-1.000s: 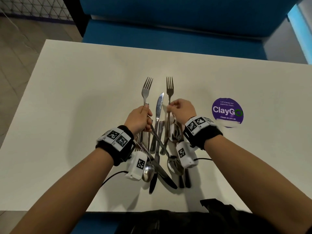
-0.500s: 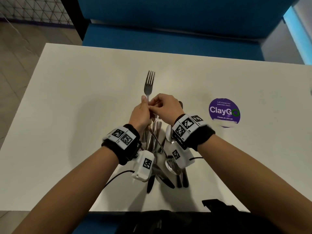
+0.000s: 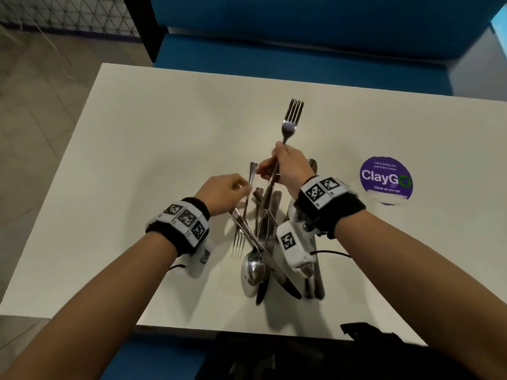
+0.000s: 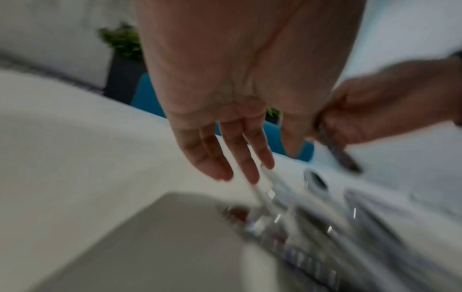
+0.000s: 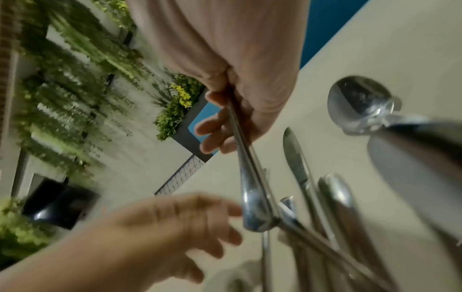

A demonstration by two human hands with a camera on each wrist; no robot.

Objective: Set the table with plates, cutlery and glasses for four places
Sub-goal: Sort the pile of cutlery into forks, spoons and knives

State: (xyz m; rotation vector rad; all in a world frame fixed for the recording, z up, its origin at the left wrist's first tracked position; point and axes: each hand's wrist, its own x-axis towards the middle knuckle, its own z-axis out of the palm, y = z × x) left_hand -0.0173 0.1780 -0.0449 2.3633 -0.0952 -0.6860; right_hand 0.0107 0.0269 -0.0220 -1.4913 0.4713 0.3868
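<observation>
A fork [image 3: 291,124], tines pointing away from the person, is now lifted clear above the cutlery pile [image 3: 270,242]; half a second ago both hands met on it. The right hand [image 3: 288,165] holds it alone, fingers curled round the handle. The left hand [image 3: 223,192] has let go and drawn back over the pile, fingers relaxed and extended; whether they touch a second, reversed fork [image 3: 242,215] is unclear. The fork looks ready to go to a place setting, though no plates or glasses are in view. The pile lies near the front edge of the white bench [image 3: 137,149], a purple round sticker [image 3: 385,179] to its right. Blue seating [image 3: 301,37] lies beyond.
</observation>
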